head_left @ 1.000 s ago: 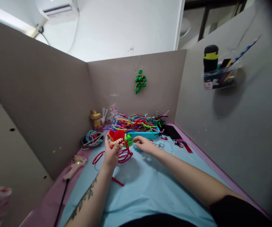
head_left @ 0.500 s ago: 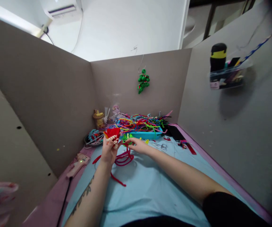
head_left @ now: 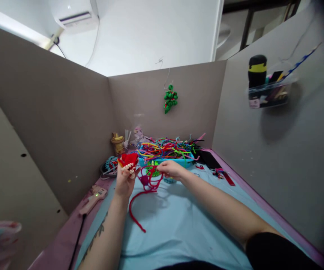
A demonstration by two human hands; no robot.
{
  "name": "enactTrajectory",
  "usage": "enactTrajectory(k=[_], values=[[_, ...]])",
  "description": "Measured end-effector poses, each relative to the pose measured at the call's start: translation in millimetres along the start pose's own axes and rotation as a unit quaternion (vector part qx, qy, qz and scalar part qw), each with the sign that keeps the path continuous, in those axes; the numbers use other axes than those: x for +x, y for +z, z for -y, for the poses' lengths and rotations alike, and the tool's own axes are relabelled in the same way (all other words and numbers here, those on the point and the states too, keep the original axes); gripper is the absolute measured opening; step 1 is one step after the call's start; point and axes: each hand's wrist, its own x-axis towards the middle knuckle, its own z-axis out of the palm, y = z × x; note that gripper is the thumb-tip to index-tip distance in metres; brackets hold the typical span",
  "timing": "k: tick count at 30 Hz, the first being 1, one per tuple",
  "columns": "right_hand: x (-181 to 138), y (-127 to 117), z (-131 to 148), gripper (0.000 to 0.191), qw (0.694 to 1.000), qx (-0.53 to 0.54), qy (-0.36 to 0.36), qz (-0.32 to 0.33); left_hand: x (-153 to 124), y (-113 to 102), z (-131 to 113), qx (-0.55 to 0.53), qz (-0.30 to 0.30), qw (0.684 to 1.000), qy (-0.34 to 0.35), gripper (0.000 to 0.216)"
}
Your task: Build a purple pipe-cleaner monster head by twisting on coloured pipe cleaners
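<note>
My left hand (head_left: 124, 183) is closed around a red pipe-cleaner craft piece (head_left: 130, 159) with cream twisted strands along its lower side and some orange at its left. To its right, my right hand (head_left: 171, 170) pinches a loose bunch of red pipe cleaners (head_left: 151, 184). These hang in loops around a darker magenta patch, and one long end trails down over the blue cloth. Behind the loops, a green pipe-cleaner piece (head_left: 153, 169) lies partly hidden. A light-blue coiled piece (head_left: 169, 180) shows just under my right hand.
A blue tray (head_left: 180, 162) heaped with coloured pipe cleaners stands at the back. On the left are a pink glue gun (head_left: 93, 201) with a cord and a dark bowl (head_left: 105, 169). A black flat object (head_left: 209, 159) and a red strip (head_left: 229, 179) lie right. Grey panels surround the table.
My right hand has moved right, drawing the red loops away from my left hand and spreading them. My left hand has shifted slightly left with the red piece.
</note>
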Motion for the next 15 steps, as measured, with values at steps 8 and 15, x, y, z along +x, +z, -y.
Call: enactTrajectory(k=[8,15], values=[[-30.6,4.9,20.4,0.020,0.979,-0.003,-0.151,-0.139,-1.9,4.3,14.0,0.058,-0.019,0.998,-0.004,0.073],[-78.1,46.6,-1.5,0.011,0.919,-0.265,-0.227,0.184,9.8,-11.1,16.2,0.067,-0.163,0.984,-0.010,0.060]])
